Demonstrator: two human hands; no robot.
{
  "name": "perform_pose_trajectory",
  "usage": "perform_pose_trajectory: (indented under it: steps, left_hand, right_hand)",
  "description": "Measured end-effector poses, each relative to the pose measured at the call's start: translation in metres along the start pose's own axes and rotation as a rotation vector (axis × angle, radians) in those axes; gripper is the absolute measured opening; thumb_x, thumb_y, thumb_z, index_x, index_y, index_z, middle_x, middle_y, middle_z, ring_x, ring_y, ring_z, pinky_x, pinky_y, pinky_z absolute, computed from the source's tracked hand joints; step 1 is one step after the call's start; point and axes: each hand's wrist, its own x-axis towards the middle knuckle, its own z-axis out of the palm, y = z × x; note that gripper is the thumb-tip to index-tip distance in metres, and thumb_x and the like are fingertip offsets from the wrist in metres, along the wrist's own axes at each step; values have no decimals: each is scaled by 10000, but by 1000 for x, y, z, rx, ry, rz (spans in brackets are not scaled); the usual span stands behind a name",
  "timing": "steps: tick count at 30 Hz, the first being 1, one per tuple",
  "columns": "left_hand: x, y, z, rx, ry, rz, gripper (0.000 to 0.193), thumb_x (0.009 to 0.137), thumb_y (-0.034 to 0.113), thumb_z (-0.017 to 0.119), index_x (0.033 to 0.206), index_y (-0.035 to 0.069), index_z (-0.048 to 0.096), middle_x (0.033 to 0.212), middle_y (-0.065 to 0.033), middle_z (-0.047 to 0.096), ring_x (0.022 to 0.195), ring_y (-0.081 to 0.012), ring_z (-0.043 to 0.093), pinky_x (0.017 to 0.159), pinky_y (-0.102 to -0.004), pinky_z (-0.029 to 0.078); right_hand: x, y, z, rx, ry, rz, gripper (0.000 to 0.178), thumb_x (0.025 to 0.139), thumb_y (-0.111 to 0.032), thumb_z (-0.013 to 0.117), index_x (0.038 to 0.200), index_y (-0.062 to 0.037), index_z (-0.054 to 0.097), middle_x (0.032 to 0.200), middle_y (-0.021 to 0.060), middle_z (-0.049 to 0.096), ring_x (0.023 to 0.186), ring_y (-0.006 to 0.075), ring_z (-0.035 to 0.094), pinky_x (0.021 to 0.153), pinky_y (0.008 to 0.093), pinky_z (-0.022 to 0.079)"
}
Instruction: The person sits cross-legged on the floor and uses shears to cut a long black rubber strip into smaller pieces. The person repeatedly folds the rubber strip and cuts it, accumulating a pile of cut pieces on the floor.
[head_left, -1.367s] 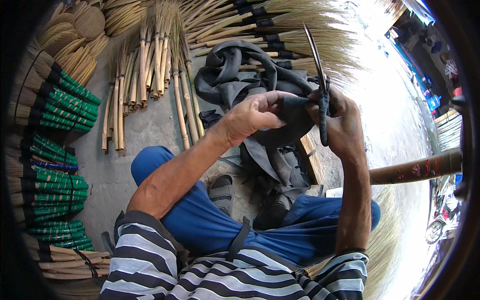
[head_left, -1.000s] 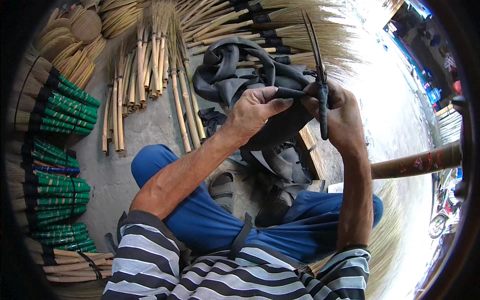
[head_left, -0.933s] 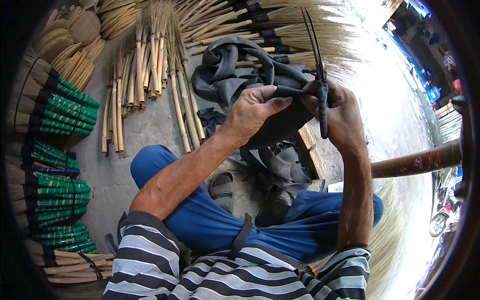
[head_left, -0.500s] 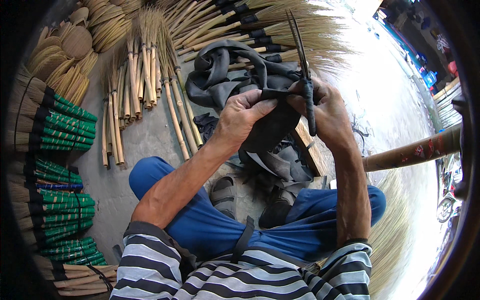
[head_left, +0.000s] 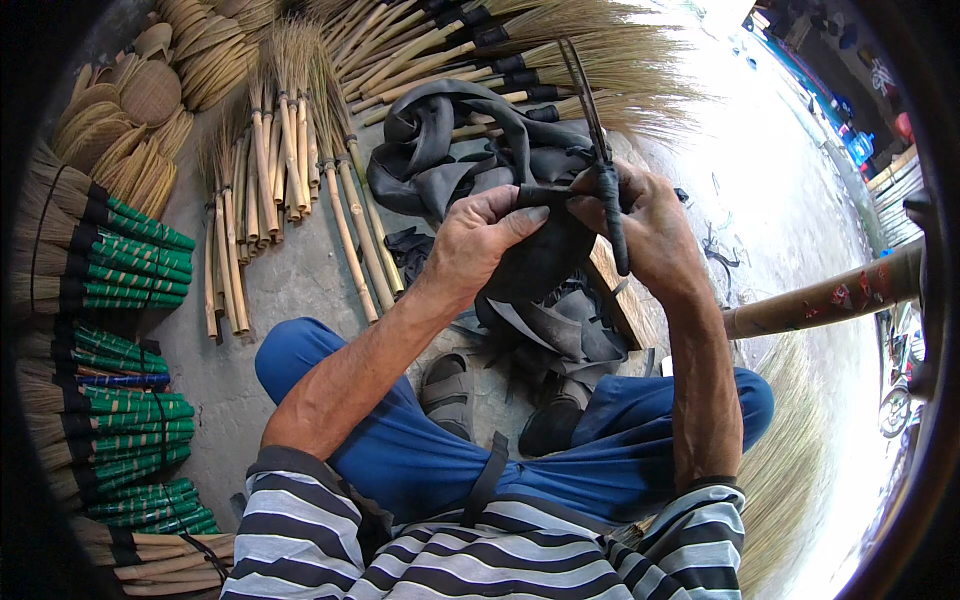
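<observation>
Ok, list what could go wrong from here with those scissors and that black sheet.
The scissors jut out from the right hand while it also pinches the black sheet; a turn of the wrist might nick the sheet or the nearby left hand.

The sheet seems pinched only near its upper edge, so it could slip free if tugged.

Loose dark strips lie close to the right shoe and might tangle around the foot.

From the head, the wide fisheye view looks down closely over lap [head_left: 420, 468] and floor [head_left: 300, 280].
</observation>
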Motion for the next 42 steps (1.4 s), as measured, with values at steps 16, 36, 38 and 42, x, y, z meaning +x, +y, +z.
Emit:
perform_pose_trajectory:
  steps: [16,36,38,42]
  left_hand:
    - [-11,-73,13,526,-171,-92,596,888,239,865,1386,20,620,1266,-65,684,1117,-152,647,1026,-317,498]
    - [28,-72,27,883,537,569,141,904,-15,610,1039,14,641,955,-164,633,901,-369,640,817,-450,517]
    - [39,-53,12,891,567,581,131,917,-6,601,1032,20,660,923,-170,663,854,-369,670,769,-443,528]
    - [64,0,-10,961,558,651,123,952,82,629,1056,44,682,911,-197,711,840,-367,713,738,-442,537]
  right_hand:
    - [17,-76,-136,-75,1,-674,315,978,-83,719,1292,-97,739,1314,155,706,1276,296,678,1118,377,535]
    - [-39,-61,-144,-85,228,-585,373,900,-136,791,1243,-26,694,1159,165,731,1053,284,725,894,371,596]
    - [-50,-63,-141,-43,280,-512,383,892,-142,798,1238,-19,689,1144,166,733,1031,283,729,872,370,602]
    - [-75,-57,-117,369,176,-217,497,851,-361,787,1130,32,667,946,166,729,823,246,709,748,347,568]
